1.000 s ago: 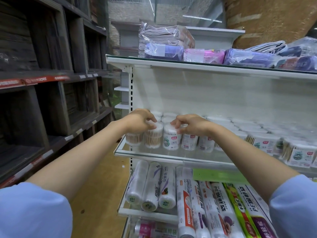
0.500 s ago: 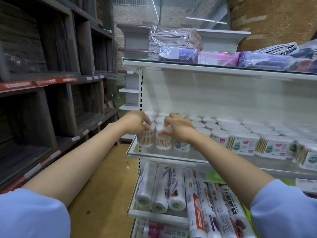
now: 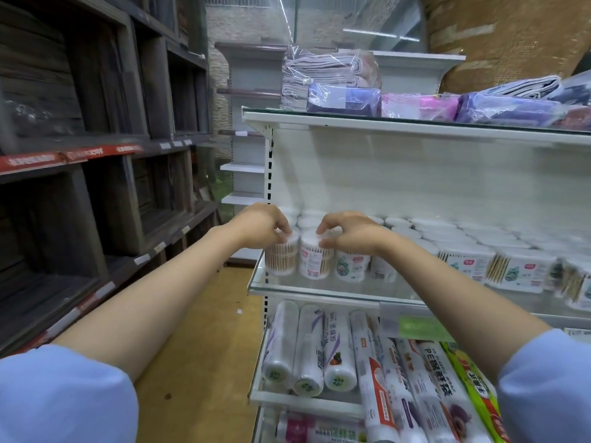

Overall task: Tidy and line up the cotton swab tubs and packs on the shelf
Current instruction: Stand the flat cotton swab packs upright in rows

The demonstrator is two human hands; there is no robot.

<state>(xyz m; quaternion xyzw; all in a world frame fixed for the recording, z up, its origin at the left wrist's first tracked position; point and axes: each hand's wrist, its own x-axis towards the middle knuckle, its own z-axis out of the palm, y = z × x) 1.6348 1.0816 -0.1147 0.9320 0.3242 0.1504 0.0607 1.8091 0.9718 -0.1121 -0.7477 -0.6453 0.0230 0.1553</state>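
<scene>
Two hands, left (image 3: 260,226) and right (image 3: 348,233), have slid leftward mid-frame, each now pinching a tub, end one (image 3: 282,258) and next one (image 3: 315,259), squaring the row's start.

Dark wooden shelving (image 3: 96,148) lines the left wall, a tan floor (image 3: 204,330) runs between, and a brick wall (image 3: 511,36) rises behind.

Head-worn view, near shelf (image 3: 319,290)

right-edge swab packs (image 3: 572,282) blurred, cropped
</scene>
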